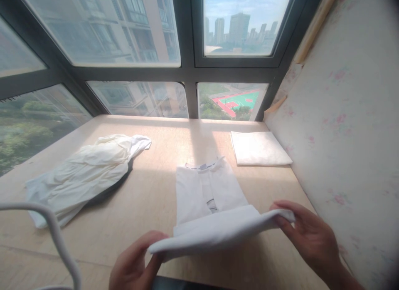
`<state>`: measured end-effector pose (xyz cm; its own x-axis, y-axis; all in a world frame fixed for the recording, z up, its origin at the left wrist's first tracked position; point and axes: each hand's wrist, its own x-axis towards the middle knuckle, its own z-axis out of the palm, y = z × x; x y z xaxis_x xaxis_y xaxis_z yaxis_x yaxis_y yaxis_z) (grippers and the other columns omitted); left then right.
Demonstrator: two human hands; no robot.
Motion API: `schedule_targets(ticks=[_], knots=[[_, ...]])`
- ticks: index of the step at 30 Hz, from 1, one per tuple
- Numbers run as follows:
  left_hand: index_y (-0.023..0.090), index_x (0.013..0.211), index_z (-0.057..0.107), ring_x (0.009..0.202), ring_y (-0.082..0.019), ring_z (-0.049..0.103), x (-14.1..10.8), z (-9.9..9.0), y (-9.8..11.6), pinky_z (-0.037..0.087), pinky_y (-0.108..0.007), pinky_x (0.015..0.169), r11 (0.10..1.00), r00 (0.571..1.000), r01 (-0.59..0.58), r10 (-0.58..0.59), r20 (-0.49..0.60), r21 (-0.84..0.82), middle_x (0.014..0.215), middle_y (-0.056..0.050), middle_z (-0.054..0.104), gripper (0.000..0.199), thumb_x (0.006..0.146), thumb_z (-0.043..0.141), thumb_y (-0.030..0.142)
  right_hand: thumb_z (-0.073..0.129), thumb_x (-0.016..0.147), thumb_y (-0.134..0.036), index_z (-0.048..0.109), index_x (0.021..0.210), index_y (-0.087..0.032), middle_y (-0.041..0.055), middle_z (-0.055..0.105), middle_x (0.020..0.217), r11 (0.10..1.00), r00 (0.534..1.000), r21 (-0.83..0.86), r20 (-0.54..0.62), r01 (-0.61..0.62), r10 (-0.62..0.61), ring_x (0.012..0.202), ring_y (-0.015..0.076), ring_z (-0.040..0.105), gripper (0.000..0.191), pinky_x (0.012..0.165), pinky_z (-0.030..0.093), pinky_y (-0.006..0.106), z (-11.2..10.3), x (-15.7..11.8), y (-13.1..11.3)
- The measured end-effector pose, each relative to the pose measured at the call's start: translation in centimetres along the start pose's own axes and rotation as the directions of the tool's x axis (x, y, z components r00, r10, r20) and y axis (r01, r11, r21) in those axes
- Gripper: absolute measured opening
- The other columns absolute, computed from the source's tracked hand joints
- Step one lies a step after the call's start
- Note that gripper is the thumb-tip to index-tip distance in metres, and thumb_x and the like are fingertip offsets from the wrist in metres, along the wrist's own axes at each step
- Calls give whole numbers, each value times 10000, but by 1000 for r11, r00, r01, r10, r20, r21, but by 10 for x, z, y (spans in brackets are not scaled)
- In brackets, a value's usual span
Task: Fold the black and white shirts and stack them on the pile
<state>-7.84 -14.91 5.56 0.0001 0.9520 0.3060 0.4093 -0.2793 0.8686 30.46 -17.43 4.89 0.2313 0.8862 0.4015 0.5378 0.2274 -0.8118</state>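
A white shirt (208,186) lies on the wooden surface in front of me, its collar end pointing toward the window. Its near part is lifted and folded over toward the collar, so the underside of that part is hidden. My left hand (137,259) pinches the left corner of the raised edge between thumb and fingers. At the right corner, my right hand (307,231) grips the same edge, thumb below and fingers on top. Between both hands the cloth sags slightly. A small dark print shows on the shirt's front, partly covered by the fold.
Crumpled white clothes (90,169) with a dark piece beneath lie on the left of the wooden surface (149,206). A folded white garment (260,148) rests at the back right near the flowered wall (349,123). A curved white tube (57,236) stands at the lower left. Windows border the far side.
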Motion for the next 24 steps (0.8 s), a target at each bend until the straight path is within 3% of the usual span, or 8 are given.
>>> schedule_targets(ticks=[4,7,10,13,16,19,21,24], knots=[[158,990,690,814,-198,708,83,28,-21,595,-297,754,999,985,32,-32,-168,-2,888,-51,744,321,836,680,440,635,889,-446,651,1173,-207,68,736,980,991,997,117,-27,-71,75,847,212,701,372,749,605,348,48,89,-1],[162,1080,637,870,-169,695,152,51,-53,559,-263,773,978,996,86,-83,-24,191,971,-55,731,369,930,480,460,564,906,-439,619,1223,-183,80,720,1006,997,998,28,25,-66,65,839,204,673,412,755,578,363,92,154,18],[163,1126,628,766,-164,682,190,66,-85,532,-260,698,931,984,139,-167,56,336,876,-41,724,329,879,528,355,511,907,-389,586,1270,-139,133,702,1047,981,990,-165,75,-106,119,869,232,666,447,803,556,420,125,183,45],[155,1194,602,760,-188,676,191,72,-104,528,-304,736,881,974,163,-214,68,444,850,-45,712,391,818,574,259,496,899,-330,562,1292,-115,180,657,1191,977,992,-199,86,-78,97,995,262,653,452,907,527,462,140,174,64],[130,1300,534,1003,-257,658,173,77,-101,513,-403,893,849,981,128,-185,61,512,1131,-140,671,467,847,535,246,443,929,-300,545,1320,-143,165,619,1295,971,991,-229,130,60,-31,1143,276,609,433,1009,481,489,144,150,69],[137,1352,501,1289,-293,504,154,96,-79,399,-452,1083,830,991,-51,-26,128,555,1358,-175,555,474,897,503,270,389,976,-313,520,1369,-169,138,604,1336,941,960,-266,242,208,-143,1259,273,546,439,1083,427,500,150,132,61],[168,1385,492,1386,-308,405,142,115,-67,323,-493,1142,768,964,-239,114,240,594,1445,-158,503,474,928,484,295,374,997,-322,496,1414,-188,123,558,1407,910,917,-289,354,297,-186,1338,276,478,455,1118,389,499,160,124,55],[202,1429,483,1445,-369,309,128,142,-68,235,-613,1153,651,927,-347,128,354,675,1542,-141,414,507,942,477,343,391,1009,-366,466,1463,-219,109,451,1520,839,851,-390,504,379,-150,1434,327,348,483,1154,290,565,179,115,54]])
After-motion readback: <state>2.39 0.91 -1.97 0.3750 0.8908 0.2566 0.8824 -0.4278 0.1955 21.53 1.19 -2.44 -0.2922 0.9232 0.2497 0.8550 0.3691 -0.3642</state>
